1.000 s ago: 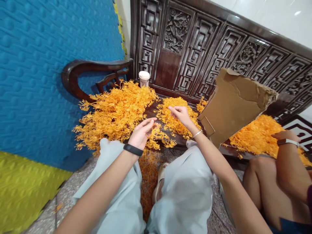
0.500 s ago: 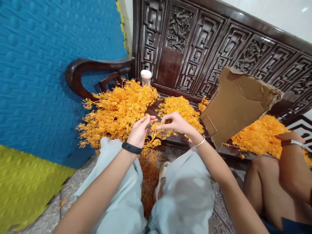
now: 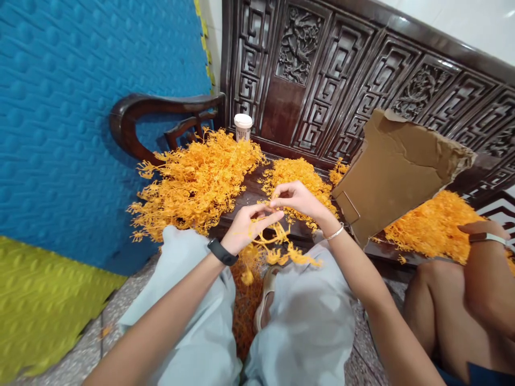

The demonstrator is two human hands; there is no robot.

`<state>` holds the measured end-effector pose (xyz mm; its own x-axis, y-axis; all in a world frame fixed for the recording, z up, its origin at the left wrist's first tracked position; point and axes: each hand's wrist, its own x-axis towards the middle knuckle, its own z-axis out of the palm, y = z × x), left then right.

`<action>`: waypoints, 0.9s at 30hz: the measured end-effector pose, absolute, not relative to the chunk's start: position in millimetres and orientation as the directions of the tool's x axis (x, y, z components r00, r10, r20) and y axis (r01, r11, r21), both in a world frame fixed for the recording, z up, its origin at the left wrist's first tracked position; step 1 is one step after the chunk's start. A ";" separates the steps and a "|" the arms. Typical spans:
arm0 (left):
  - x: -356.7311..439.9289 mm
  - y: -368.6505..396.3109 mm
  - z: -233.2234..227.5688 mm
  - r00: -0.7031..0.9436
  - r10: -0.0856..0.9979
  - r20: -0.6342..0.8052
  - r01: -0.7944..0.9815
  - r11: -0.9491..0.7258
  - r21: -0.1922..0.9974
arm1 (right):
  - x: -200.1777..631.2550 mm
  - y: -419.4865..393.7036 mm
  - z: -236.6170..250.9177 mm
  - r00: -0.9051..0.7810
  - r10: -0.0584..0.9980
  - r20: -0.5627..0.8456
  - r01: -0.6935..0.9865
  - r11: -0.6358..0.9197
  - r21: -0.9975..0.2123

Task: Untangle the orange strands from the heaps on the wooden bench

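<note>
My left hand [image 3: 245, 228] and my right hand [image 3: 300, 201] meet over the bench's front edge, both pinching one orange plastic sprig [image 3: 277, 247] that hangs down between my knees. The left wrist wears a black band, the right a thin silver bangle. A big heap of orange sprigs [image 3: 197, 182] lies on the dark wooden bench [image 3: 249, 190] to the left of my hands. A smaller heap [image 3: 298, 174] sits just behind my right hand.
A torn cardboard sheet [image 3: 396, 171] leans at the right, with another orange pile [image 3: 432, 228] past it. Another person's arm with a watch [image 3: 485, 268] and knee are at far right. A white-lidded jar [image 3: 243, 126] stands at the carved backrest. Orange scraps [image 3: 245, 305] lie on the floor. Blue and green foam mats stand left.
My right hand came back from the smaller heap to meet my left hand. Both hands then dropped slightly toward my lap, and the sprig now dangles lower between them.
</note>
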<state>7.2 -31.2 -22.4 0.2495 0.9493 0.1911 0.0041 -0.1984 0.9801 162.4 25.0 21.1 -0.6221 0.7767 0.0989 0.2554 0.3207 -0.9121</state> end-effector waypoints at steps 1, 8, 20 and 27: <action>6.4 -30.0 -24.1 0.235 0.948 0.213 0.018 -0.224 0.975 | 161.6 24.0 21.0 -0.638 0.765 0.090 0.246 0.313 -0.917; 0.6 -25.4 -28.2 0.168 0.940 0.297 0.086 -0.314 0.945 | 176.7 27.0 24.9 -0.729 0.685 0.008 0.300 0.330 -0.895; 7.2 -9.2 -26.6 -0.001 0.984 0.178 -0.088 -0.177 0.980 | 145.5 40.2 3.4 -0.423 0.757 0.498 0.522 0.653 -0.548; 16.6 16.3 -27.4 -0.143 0.987 -0.075 -0.397 0.012 0.918 | 120.1 49.8 -11.1 -0.209 0.804 0.556 0.619 0.549 -0.562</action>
<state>16.6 16.3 -27.4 -0.1431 0.9868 -0.0752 -0.3972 0.0124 0.9177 120.1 49.8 -11.1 -0.2087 0.8044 0.5563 0.6188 0.5491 -0.5619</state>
